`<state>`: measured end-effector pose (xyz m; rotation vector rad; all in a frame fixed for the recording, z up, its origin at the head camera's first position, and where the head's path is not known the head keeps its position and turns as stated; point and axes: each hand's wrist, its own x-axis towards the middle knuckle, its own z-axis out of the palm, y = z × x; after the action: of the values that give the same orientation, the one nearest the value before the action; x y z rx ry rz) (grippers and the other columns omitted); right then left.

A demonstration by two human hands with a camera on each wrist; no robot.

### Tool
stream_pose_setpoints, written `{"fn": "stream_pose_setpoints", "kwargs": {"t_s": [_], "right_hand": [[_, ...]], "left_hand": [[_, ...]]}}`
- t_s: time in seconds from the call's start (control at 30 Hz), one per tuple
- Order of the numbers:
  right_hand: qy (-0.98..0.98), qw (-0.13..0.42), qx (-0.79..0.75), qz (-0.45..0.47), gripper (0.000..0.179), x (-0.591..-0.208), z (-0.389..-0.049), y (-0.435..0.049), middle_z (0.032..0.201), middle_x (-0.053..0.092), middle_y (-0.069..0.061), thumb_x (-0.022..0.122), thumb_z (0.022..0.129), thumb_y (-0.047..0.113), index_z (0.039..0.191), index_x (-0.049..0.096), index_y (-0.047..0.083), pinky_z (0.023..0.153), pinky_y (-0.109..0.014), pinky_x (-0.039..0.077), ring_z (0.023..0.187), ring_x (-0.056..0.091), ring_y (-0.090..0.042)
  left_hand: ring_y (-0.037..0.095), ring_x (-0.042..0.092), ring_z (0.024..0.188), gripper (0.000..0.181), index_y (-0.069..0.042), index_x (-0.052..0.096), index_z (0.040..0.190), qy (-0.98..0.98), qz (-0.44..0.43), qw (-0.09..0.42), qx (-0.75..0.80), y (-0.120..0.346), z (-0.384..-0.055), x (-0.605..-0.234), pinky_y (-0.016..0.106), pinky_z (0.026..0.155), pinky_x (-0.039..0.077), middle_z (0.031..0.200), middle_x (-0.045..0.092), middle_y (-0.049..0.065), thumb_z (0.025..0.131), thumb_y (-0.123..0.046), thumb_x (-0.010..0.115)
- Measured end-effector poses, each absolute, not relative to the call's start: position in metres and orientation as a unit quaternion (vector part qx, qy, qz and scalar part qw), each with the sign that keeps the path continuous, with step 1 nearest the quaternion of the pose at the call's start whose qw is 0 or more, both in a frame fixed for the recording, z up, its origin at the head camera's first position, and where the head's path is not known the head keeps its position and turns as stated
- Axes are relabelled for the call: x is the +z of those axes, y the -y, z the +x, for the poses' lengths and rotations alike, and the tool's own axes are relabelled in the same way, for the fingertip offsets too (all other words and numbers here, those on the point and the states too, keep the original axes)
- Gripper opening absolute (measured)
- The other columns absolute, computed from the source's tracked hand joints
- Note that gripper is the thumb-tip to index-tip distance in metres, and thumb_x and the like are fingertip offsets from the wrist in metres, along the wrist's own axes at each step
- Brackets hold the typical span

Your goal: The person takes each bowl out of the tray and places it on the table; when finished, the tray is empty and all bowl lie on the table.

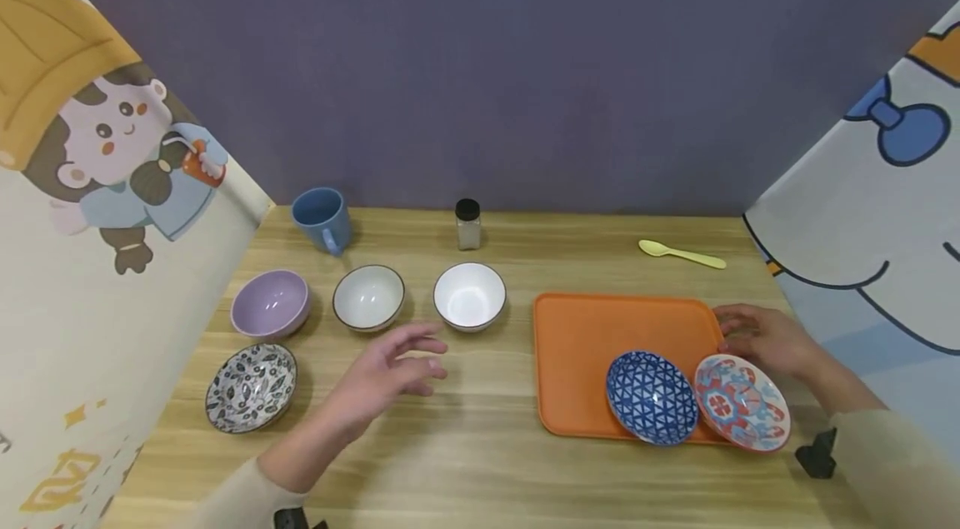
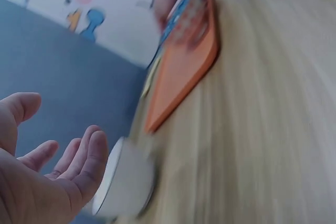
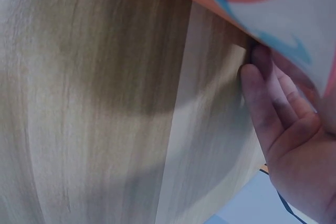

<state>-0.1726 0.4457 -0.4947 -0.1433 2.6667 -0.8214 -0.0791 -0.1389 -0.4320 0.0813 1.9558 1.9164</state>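
My right hand [image 1: 768, 337] is at the right edge of an orange tray [image 1: 585, 362], just behind a red-and-blue patterned bowl [image 1: 742, 404] that overhangs that edge. In the right wrist view its fingers [image 3: 257, 98] lie loosely bent near the tray edge, partly hidden by the bowl; whether they touch either is unclear. Left of this bowl, a blue-and-white patterned bowl [image 1: 651, 397] sits tilted over the tray's front edge. My left hand [image 1: 386, 375] hovers over the table with loosely spread fingers, holding nothing. Nearest to it is a white bowl [image 1: 469, 297].
A grey-white bowl [image 1: 368, 298], a purple bowl [image 1: 271, 304] and a black-and-white leaf-patterned bowl [image 1: 252, 388] stand at the left. Toward the back wall are a blue mug [image 1: 322, 217], a black-capped jar [image 1: 468, 227] and a yellow spoon [image 1: 682, 253]. Printed walls flank the table.
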Motion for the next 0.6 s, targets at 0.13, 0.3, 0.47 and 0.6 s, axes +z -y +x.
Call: {"fn": "stream_pose_setpoints", "kwargs": {"t_s": [0.13, 0.3, 0.47, 0.6], "right_hand": [[-0.938, 0.175, -0.294, -0.051, 0.061, -0.497, -0.173, -0.446, 0.115, 0.07, -0.021, 0.075, 0.093, 0.015, 0.144, 0.05, -0.005, 0.074, -0.031, 0.059, 0.102, 0.068, -0.035], [-0.937, 0.175, -0.298, -0.059, 0.061, -0.501, -0.172, -0.445, 0.114, 0.07, -0.019, 0.076, 0.092, 0.015, 0.143, 0.05, -0.005, 0.075, -0.032, 0.06, 0.102, 0.069, -0.035], [-0.938, 0.175, -0.293, -0.061, 0.06, -0.5, -0.171, -0.445, 0.114, 0.071, -0.019, 0.076, 0.092, 0.016, 0.143, 0.052, -0.005, 0.076, -0.035, 0.06, 0.103, 0.068, -0.036], [-0.938, 0.176, -0.293, -0.057, 0.06, -0.497, -0.173, -0.446, 0.115, 0.071, -0.02, 0.075, 0.092, 0.015, 0.143, 0.051, -0.005, 0.074, -0.03, 0.059, 0.103, 0.067, -0.036]], "left_hand": [[0.036, 0.069, 0.11, 0.057, -0.008, 0.051, 0.149, -0.674, 0.043, 0.228, 0.701, 0.097, -0.087, -0.444, 0.055, 0.094, 0.061, 0.136, 0.061, 0.02, 0.095, -0.011, 0.07], [0.037, 0.07, 0.109, 0.058, -0.009, 0.051, 0.149, -0.657, 0.068, 0.254, 0.707, 0.054, -0.097, -0.454, 0.053, 0.09, 0.062, 0.134, 0.062, 0.021, 0.095, -0.011, 0.07], [0.033, 0.073, 0.102, 0.057, -0.012, 0.055, 0.147, -0.668, 0.104, 0.267, 0.687, 0.023, -0.108, -0.468, 0.054, 0.086, 0.064, 0.134, 0.061, 0.026, 0.092, -0.01, 0.073], [0.02, 0.071, 0.096, 0.06, -0.011, 0.056, 0.147, -0.669, 0.108, 0.276, 0.682, 0.004, -0.115, -0.479, 0.056, 0.087, 0.063, 0.135, 0.06, 0.026, 0.09, -0.007, 0.074]]}}
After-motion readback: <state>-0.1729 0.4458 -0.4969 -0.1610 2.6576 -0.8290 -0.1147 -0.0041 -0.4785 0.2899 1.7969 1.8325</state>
